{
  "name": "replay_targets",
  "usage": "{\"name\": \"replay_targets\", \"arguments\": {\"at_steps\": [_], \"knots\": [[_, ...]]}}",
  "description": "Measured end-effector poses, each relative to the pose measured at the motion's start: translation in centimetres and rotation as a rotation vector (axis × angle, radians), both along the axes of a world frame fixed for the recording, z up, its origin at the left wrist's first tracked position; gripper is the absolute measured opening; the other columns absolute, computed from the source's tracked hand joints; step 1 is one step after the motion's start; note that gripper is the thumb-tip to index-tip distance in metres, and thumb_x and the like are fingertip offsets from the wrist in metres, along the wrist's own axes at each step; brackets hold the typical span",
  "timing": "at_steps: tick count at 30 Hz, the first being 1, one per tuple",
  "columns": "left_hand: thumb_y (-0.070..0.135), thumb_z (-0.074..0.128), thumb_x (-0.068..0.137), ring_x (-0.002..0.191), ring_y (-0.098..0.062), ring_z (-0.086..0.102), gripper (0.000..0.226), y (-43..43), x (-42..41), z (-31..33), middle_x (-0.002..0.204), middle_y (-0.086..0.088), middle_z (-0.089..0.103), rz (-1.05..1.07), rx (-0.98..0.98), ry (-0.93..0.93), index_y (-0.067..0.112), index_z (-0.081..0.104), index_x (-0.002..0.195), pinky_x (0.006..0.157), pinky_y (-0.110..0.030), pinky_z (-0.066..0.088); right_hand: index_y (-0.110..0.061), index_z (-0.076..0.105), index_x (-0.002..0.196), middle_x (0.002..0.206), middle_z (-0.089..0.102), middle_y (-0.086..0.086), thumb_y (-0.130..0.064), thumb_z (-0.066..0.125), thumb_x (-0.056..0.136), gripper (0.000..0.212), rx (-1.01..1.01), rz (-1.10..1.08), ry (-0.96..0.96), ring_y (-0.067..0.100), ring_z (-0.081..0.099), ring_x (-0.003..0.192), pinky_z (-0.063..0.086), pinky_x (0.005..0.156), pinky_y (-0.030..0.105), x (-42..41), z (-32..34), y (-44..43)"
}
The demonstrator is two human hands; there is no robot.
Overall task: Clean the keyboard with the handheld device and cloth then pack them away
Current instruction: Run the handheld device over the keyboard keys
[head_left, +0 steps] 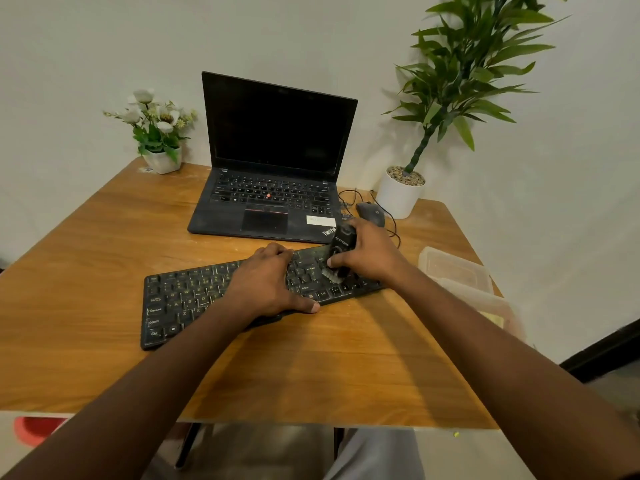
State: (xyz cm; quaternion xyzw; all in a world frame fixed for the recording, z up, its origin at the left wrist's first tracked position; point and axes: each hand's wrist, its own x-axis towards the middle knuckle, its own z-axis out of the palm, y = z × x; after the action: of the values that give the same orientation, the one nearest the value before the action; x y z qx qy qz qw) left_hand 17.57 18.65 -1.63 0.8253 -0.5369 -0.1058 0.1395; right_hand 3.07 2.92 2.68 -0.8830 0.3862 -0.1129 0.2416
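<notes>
A dusty black keyboard lies slanted on the wooden table. My left hand rests flat on its middle, fingers spread, thumb at the front edge. My right hand grips a black handheld cleaning device, its brush tip pressed down on the keys at the keyboard's right end. A clear plastic container with something yellow inside sits at the table's right edge; I cannot tell if that is the cloth.
An open black laptop stands behind the keyboard. A wired mouse lies right of it. A white flower pot sits at the back left corner, and a tall potted plant at the back right.
</notes>
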Motion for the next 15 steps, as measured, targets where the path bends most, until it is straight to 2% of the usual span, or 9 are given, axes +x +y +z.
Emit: {"name": "replay_targets", "arguments": {"at_steps": [2,4,6,9,11,15], "knots": [[0.091,0.074,0.055,0.142,-0.021,0.038,0.131,-0.1,0.0,0.0,0.158,0.003,0.038,-0.001,0.001,0.001,0.02,0.036,0.159,0.11,-0.045,0.045,-0.019,0.056,0.131,0.121,0.068,0.001,-0.03,0.095,0.072,0.072,-0.009,0.037,0.003,0.018,0.066,0.109,0.06,0.082,0.034,0.6,-0.3,0.8],[0.09,0.074,0.055,0.142,-0.021,0.039,0.131,-0.1,-0.1,0.0,0.157,0.003,0.038,0.0,-0.001,0.005,0.02,0.036,0.159,0.11,-0.045,0.045,-0.018,0.054,0.135,0.125,0.066,0.002,-0.032,0.094,0.072,0.076,-0.049,0.078,0.014,0.019,0.064,0.112,0.059,0.091,0.039,1.0,-0.4,1.2],[0.091,0.073,0.054,0.141,-0.021,0.039,0.131,-0.1,0.0,0.0,0.156,0.002,0.039,-0.002,-0.008,0.005,0.02,0.037,0.158,0.11,-0.045,0.045,-0.017,0.053,0.136,0.126,0.067,0.003,-0.03,0.093,0.074,0.076,-0.076,0.085,0.036,0.02,0.064,0.113,0.058,0.089,0.037,0.7,-0.1,0.9],[0.093,0.072,0.053,0.141,-0.021,0.039,0.132,0.0,0.0,0.0,0.156,0.003,0.04,-0.002,-0.009,0.013,0.02,0.037,0.158,0.111,-0.045,0.045,-0.016,0.052,0.138,0.128,0.067,0.005,-0.028,0.091,0.076,0.074,-0.144,0.049,0.084,0.023,0.064,0.115,0.048,0.081,0.029,-0.6,0.4,-0.5],[0.093,0.072,0.053,0.141,-0.021,0.039,0.132,0.0,0.0,0.0,0.156,0.003,0.039,-0.001,-0.003,0.016,0.02,0.037,0.158,0.111,-0.046,0.044,-0.016,0.052,0.137,0.127,0.066,0.005,-0.027,0.09,0.078,0.071,-0.158,0.018,0.099,0.024,0.064,0.115,0.044,0.081,0.028,-1.4,0.6,-1.3],[0.092,0.073,0.054,0.141,-0.021,0.039,0.131,0.0,0.0,0.0,0.156,0.003,0.04,-0.001,-0.002,0.015,0.021,0.037,0.158,0.111,-0.046,0.044,-0.016,0.053,0.136,0.126,0.066,0.004,-0.027,0.091,0.076,0.071,-0.13,0.018,0.102,0.022,0.064,0.113,0.046,0.081,0.029,-1.0,0.7,-1.1]]}}
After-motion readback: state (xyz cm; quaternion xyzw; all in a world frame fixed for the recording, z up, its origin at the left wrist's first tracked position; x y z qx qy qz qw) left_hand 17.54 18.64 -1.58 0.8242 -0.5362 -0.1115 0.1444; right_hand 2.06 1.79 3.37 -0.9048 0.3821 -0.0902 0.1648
